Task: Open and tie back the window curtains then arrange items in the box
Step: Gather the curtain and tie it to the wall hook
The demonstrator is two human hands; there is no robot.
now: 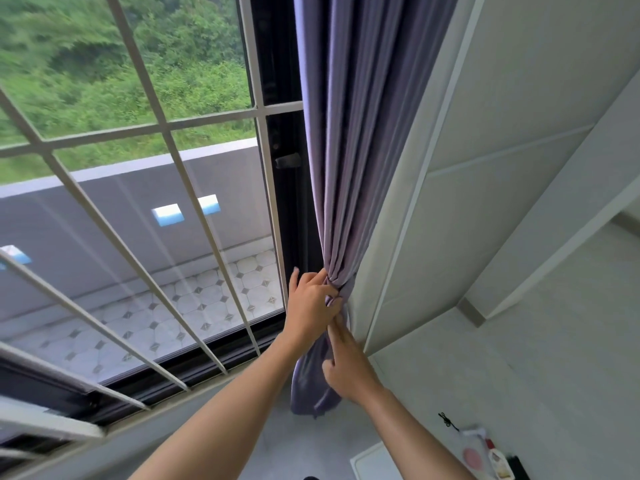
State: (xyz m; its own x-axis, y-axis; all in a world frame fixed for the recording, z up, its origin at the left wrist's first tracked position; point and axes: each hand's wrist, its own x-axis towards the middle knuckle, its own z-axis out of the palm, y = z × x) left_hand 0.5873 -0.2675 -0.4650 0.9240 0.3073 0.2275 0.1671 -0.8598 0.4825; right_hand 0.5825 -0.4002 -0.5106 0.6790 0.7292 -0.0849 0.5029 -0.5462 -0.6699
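A purple curtain [360, 140] hangs bunched into a narrow column between the window and the white wall. It is cinched at a gathered waist [341, 287], below which its loose end [311, 389] hangs down. My left hand [310, 301] holds the gathered waist, fingers curled round the fabric there. My right hand [346, 362] is just beneath it, its fingers reaching up and touching the fabric at the tie point. The tie itself is hidden by my fingers.
A barred window [166, 133] fills the left, with a tiled balcony and greenery outside. A white wall [467, 202] stands close on the right. Low at the right lie a white box edge [372, 462], small bottles and packets [485, 455], and a black clip [446, 420].
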